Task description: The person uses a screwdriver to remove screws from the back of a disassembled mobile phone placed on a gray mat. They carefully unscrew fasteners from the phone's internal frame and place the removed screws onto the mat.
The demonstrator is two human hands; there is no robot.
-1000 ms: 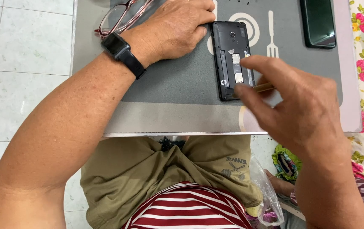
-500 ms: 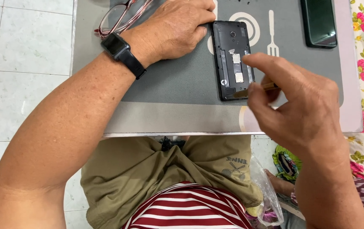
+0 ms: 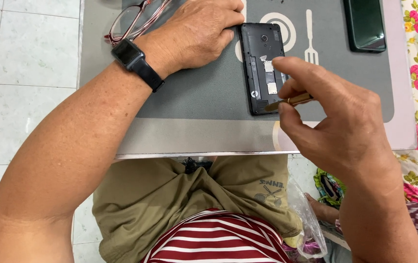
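We rest our left hand (image 3: 197,31) flat on the grey mat (image 3: 199,97), its fingers loosely curled and pressed against the left edge of the opened black phone (image 3: 263,65), holding nothing. The phone lies back-up with its cover off, near the far middle of the mat, partly over the white plate-and-fork print. Our right hand (image 3: 338,126) has its grip pinched around a slim brass-coloured tool (image 3: 289,102), thumb below and forefinger stretched over the phone's right edge.

Compared with a second ago, the right hand has drawn back towards us and to the right: before it covered the lower right corner of the phone, and now that corner shows, with the tool's tip lying at the phone's lower edge. The tool itself is plainer to see than it was. The left hand, the black wristwatch (image 3: 136,61) and the phone have not shifted.

Red-framed glasses (image 3: 133,22) lie just behind the left wrist. A second dark phone (image 3: 365,24) lies well apart at the far right of the mat, and the worktop (image 3: 194,139) edge runs pale below it.
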